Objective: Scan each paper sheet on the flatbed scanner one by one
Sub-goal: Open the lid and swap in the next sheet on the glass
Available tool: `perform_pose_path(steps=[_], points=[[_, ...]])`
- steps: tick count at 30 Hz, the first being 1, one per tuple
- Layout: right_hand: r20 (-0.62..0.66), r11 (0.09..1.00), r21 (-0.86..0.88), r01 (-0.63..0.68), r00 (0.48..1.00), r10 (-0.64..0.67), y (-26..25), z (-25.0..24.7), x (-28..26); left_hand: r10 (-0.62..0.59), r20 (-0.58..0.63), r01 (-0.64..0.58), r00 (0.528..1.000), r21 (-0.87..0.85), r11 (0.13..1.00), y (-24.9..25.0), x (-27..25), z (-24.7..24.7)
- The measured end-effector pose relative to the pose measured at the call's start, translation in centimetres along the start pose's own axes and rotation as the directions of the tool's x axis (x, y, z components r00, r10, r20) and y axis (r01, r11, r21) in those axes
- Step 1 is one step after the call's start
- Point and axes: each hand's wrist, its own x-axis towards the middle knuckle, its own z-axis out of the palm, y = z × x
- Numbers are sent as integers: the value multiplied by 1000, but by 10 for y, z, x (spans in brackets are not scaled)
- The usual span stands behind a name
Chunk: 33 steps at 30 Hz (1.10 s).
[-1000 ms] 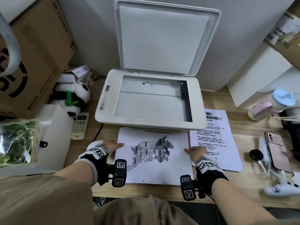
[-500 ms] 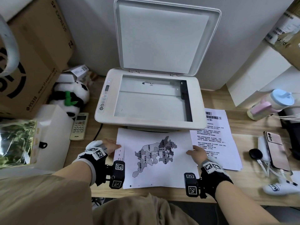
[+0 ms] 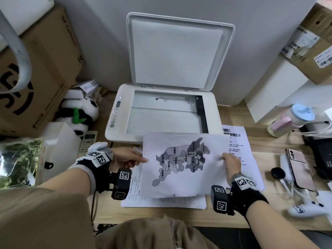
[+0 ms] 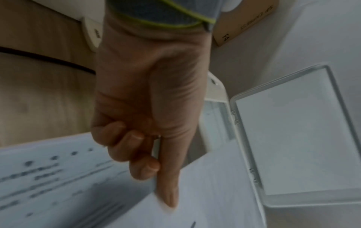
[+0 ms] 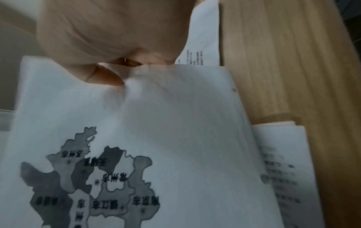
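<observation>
Map sheet [image 3: 181, 166] pinched at side edges by both hands' fingers [image 4: 148, 166], seemingly clear of scanner [image 3: 161, 114].

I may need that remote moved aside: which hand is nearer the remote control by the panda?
Left. The left hand pinches the map sheet just right of the remote control; the right hand holds the sheet's far edge.

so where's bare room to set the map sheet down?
The scanner glass under the raised lid is bare. Desk strip at the near edge, beside the text sheets, is free. Crowded right of them: phone, cables.
</observation>
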Motion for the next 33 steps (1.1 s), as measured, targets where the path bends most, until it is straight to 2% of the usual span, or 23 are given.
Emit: perform_pose_path(steps=[3, 6, 8, 10, 13, 15, 17, 20, 22, 24, 26, 29, 33], points=[[-8, 990, 69, 122, 993, -122, -29, -3, 5, 125, -12, -126, 992, -55, 991, 36, -15, -8], [-1, 975, 103, 197, 980, -197, -62, 0, 14, 220, -155, -244, 963, -157, 957, 70, -24, -25], [31, 956, 86, 281, 958, -285, -85, 6, 21, 261, -296, -321, 919, -173, 931, 90, -28, -38], [71, 926, 104, 363, 926, -371, -110, 11, 20, 311, -434, -418, 845, -173, 892, 109, -35, -47], [77, 882, 125, 454, 882, -465, -137, 14, 13, 380, -519, -533, 766, -180, 827, 131, -48, -55], [91, 874, 201, 442, 880, -466, -148, 17, 10, 405, -543, -596, 735, -234, 768, 137, -52, -61], [110, 869, 360, 339, 910, -400, -155, 23, 17, 395, -568, -629, 722, -302, 716, 139, -53, -69], [233, 861, 490, 137, 931, -281, -152, 29, 32, 338, -638, -639, 692, -323, 698, 133, -46, -73], [304, 911, 399, 108, 921, -242, -141, 32, 36, 292, -673, -593, 679, -269, 759, 124, -39, -72], [327, 957, 199, 212, 906, -269, -131, 37, 37, 274, -665, -509, 695, -186, 840, 111, -30, -73], [367, 952, 38, 304, 882, -296, -121, 42, 36, 264, -652, -441, 710, -120, 890, 101, -20, -71], [371, 913, -138, 384, 875, -312, -112, 51, 33, 245, -726, -356, 643, -1, 934, 91, -6, -64], [358, 851, -326, 412, 887, -292, -99, 62, 40, 241, -796, -262, 556, 107, 959, 83, 12, -63]])
